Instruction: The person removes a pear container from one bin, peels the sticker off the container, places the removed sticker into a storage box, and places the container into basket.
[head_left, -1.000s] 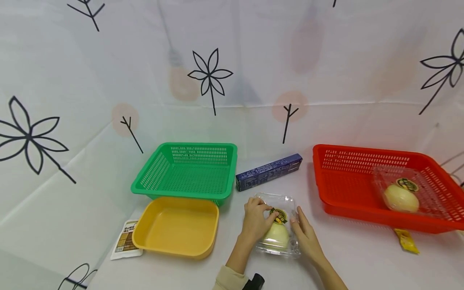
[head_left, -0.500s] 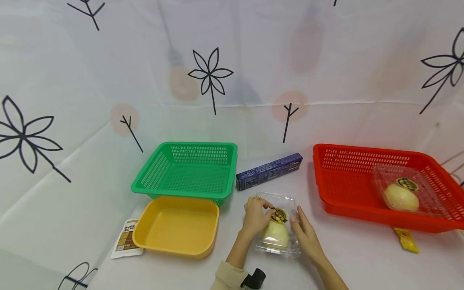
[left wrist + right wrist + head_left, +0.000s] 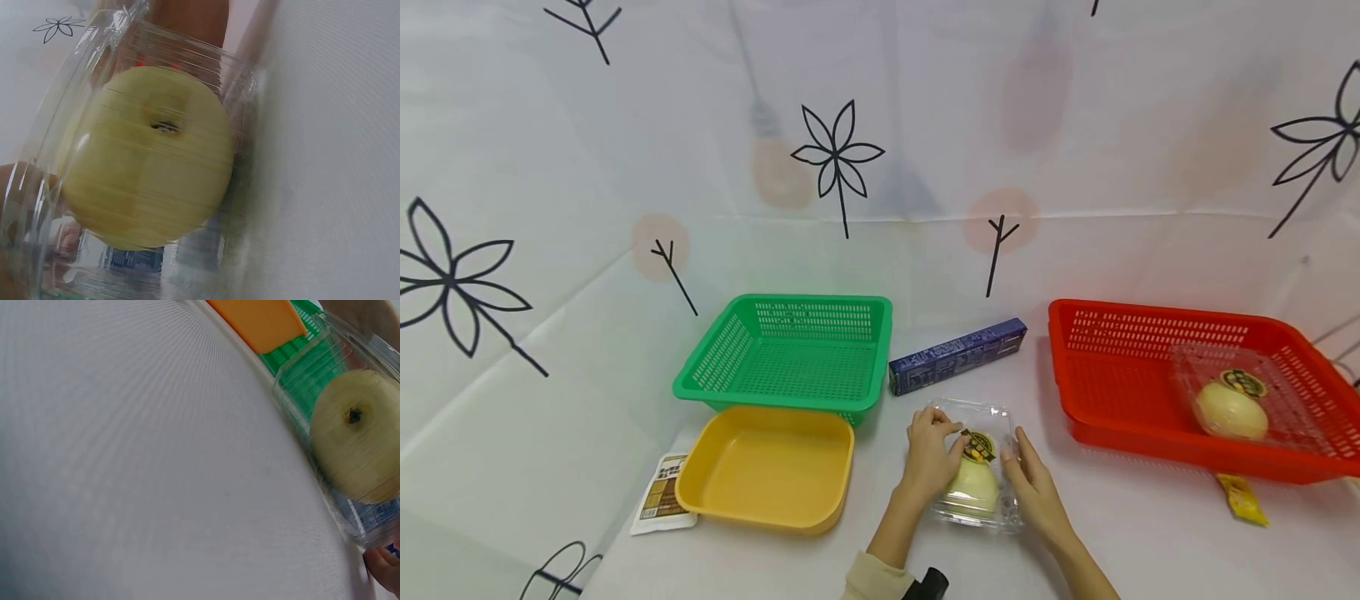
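A clear plastic clamshell container [image 3: 973, 408] stands on the white table, a pale yellow-green round fruit [image 3: 973, 487] inside. On its lid is a black-and-yellow round sticker [image 3: 980, 447]. My left hand [image 3: 928, 454] lies over the lid's left side, thumb and forefinger pinching the sticker's upper left edge. Against the container's right side rests my right hand [image 3: 1036, 492], its fingers fairly straight along the wall and its thumb at the lid's edge. Through the plastic, the left wrist view shows the fruit [image 3: 150, 162] up close.
Behind the container lies a long blue box [image 3: 957, 357]. To the left are a green basket [image 3: 700, 379] and a yellow basin [image 3: 767, 525], with a white-and-brown packet [image 3: 662, 504] beside it. A red basket [image 3: 1105, 433] holds another boxed fruit [image 3: 1231, 410]; a yellow packet [image 3: 1242, 500] lies in front.
My left fingers have drawn slightly up and left from the sticker's middle to its upper left edge. The right hand and container have stayed put.
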Demonstrator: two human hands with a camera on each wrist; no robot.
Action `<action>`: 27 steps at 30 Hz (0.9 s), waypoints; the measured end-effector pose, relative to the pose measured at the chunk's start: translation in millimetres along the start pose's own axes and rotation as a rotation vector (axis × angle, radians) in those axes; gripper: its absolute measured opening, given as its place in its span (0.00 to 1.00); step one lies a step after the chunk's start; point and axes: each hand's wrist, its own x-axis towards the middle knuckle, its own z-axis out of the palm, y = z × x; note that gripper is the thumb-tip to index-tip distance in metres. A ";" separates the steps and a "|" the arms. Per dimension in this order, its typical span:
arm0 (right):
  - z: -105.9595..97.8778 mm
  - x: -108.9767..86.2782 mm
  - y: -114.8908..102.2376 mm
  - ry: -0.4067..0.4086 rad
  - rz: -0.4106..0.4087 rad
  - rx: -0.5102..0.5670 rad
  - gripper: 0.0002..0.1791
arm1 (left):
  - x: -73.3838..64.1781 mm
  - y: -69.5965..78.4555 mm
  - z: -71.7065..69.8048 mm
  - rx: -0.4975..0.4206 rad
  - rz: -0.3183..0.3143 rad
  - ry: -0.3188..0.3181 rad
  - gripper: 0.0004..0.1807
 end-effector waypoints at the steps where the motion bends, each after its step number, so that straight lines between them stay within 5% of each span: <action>1: 0.1 0.0 0.7 0.001 -0.001 -0.001 0.32 | -0.1 0.0 0.1 -0.002 0.001 0.001 0.10; 16: -1.2 -2.6 -2.5 0.015 0.008 0.004 0.33 | 5.4 -7.5 3.5 -0.170 0.006 0.060 0.05; 27: -0.4 -1.1 -1.3 0.019 -0.003 0.022 0.32 | 4.6 -3.2 0.4 0.046 0.081 -0.022 0.11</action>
